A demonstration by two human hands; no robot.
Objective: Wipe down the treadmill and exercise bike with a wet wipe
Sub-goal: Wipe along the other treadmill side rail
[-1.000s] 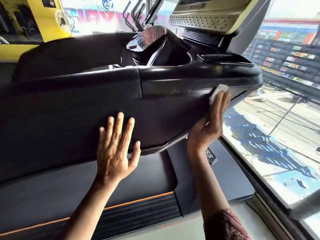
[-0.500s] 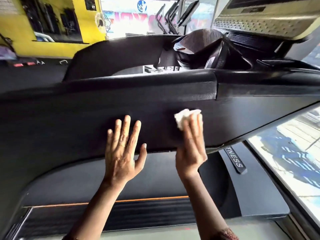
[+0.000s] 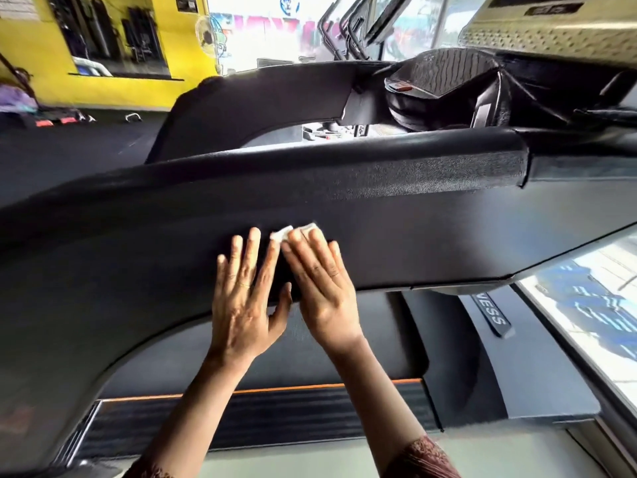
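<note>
Spanning most of the view, the treadmill side panel (image 3: 431,243), rigid and black, is judged stiff enough to be leaned on. The left hand (image 3: 241,298) is laid flat on it, fingers straight, nothing held; just beside it the right hand (image 3: 322,291) is spread flat, the wet wipe (image 3: 284,232) pinned to the panel beneath its fingertips. Small, limp and likely slick, the wipe is best pressed under flat fingers, not pinched at an edge.

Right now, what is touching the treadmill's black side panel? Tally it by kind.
Hands: 2, left hand and right hand, both flat on the side panel.
Wet wipes: 1, the wet wipe under the right fingers.
Total: 3.
</note>
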